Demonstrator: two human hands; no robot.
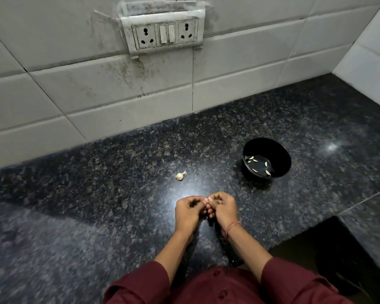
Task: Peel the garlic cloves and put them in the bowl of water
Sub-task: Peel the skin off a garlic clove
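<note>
Item: left hand [188,212] and right hand [223,210], held together low over the middle of the table [97,205]. The fingers of both are curled inward and their tips meet. Whatever may be pinched between them is hidden by my fingers, so I cannot tell if they hold anything. Item: thread bracelet [233,227], reddish, on my right wrist. Item: maroon sleeves [294,279], pushed up my forearms. Item: garlic piece [180,176], small, pale and papery with a short stalk end. It lies alone on the table beyond my hands and a little to the left, apart from them. Item: black bowl [281,150], round and upright, on the table beyond my hands to the right, well apart from the garlic piece. It holds a shallow pool of water. Item: peeled cloves [252,159], several, pale, scattered in the water inside the bowl. Item: table, dark speckled polished stone with a bright reflection near my hands. Item: tiled wall [97,95], whitish and stained, rising behind the table. Item: socket panel [165,34], two sockets with switches between them, set high in the wall.
</note>
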